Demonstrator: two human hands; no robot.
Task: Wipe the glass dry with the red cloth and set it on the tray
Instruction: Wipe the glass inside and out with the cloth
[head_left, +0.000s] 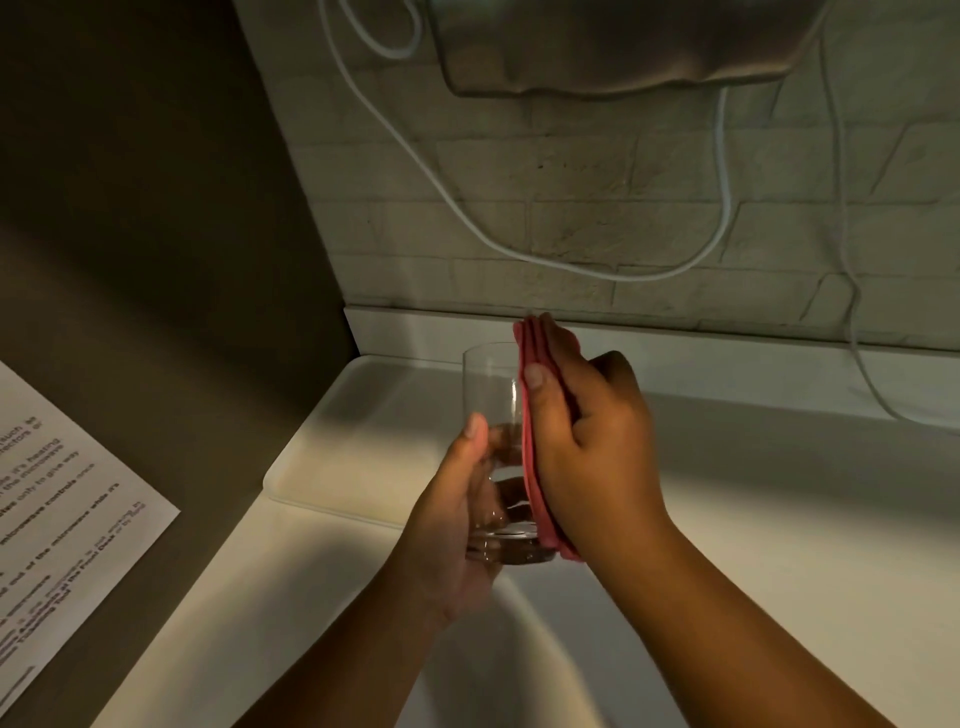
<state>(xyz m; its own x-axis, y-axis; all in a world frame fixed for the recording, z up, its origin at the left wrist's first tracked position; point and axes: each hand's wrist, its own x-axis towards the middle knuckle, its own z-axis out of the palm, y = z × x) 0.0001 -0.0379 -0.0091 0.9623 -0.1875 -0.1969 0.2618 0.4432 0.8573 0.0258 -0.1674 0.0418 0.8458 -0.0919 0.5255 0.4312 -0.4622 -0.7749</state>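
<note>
The glass (492, 415) is held upright above the white counter (753, 493), its long axis running from 6 to 12 o'clock and leaning slightly toward 11, the open rim uppermost and the thick base lowest. It is gripped around its lower part by the left hand (457, 519), thumb up along the near wall and fingers curled behind. The red cloth (532, 452), folded, is pressed flat against the glass's 3 o'clock side by the right hand (592, 441), fingers extended toward 11 o'clock and thumb laid on the cloth. The white tray (353, 441) is seen at 9 o'clock of the glass, on the counter.
</note>
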